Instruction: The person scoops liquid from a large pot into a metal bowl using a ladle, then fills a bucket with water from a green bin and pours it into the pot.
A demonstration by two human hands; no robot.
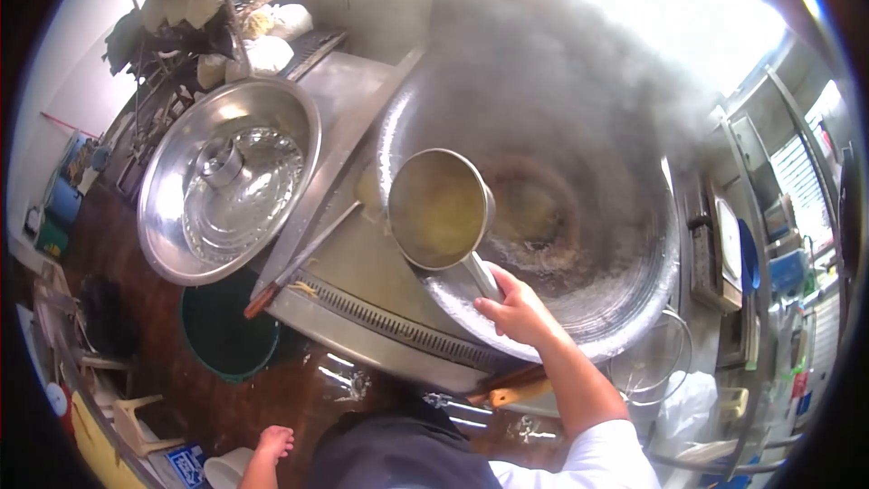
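Note:
My right hand (514, 306) is closed round the handle of a deep metal dipper (441, 208), held over the left rim of a very large steaming wok (665, 258). Cloudy yellowish liquid shows inside the dipper. A little liquid (534, 217) lies at the bottom of the wok, partly veiled by steam. Low at the left, beside my dark apron (398, 453), my left hand (276, 441) hangs away from everything, its fingers curled with nothing visible in them.
A wide metal basin (163, 226) holds water and a small metal container (220, 163). Across the stove's edge lies a long wooden-handled tool (303, 258). Below stands a dark green bucket (226, 326). Another wooden handle (520, 392) juts out near the wok's front. The brown floor (308, 389) looks wet.

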